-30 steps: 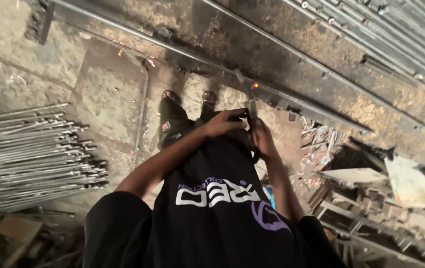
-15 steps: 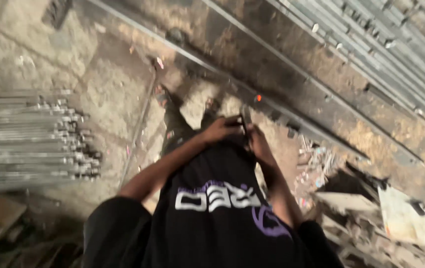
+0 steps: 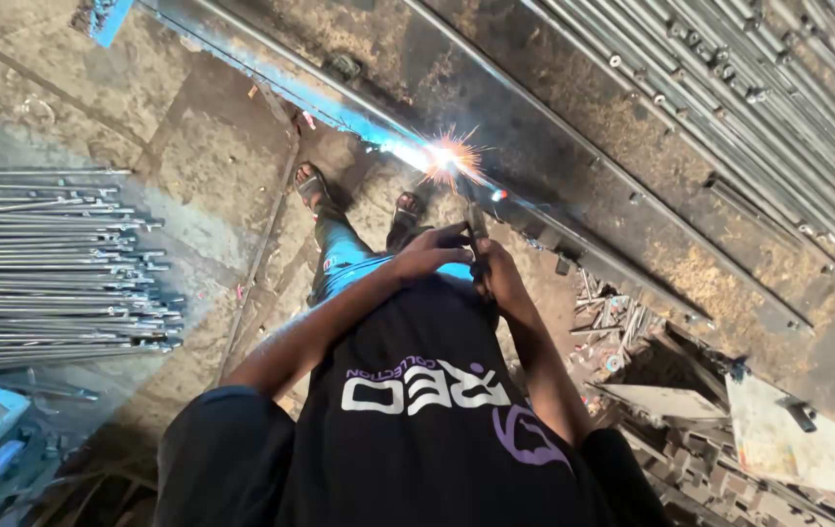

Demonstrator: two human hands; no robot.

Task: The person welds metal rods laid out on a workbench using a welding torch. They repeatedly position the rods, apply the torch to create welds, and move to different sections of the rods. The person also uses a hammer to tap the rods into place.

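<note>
Weld spot on the long steel bar [image 3: 574,244] was washed out by spark glare. Electrode holder [image 3: 477,244] mostly hidden between left hand [image 3: 434,252] and right hand [image 3: 501,278]. Rod bundle [image 3: 47,268] ran off left edge. Scrap pieces [image 3: 622,322] too small to identify.

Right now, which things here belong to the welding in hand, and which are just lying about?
In the job:
left hand and right hand, both on the welding holder
sparking weld spot
long steel bar

Lying about:
bundle of thin rods
stacked rods
scrap offcuts

Two hands [image 3: 466,263] — two sandalled feet [image 3: 359,200]
</note>
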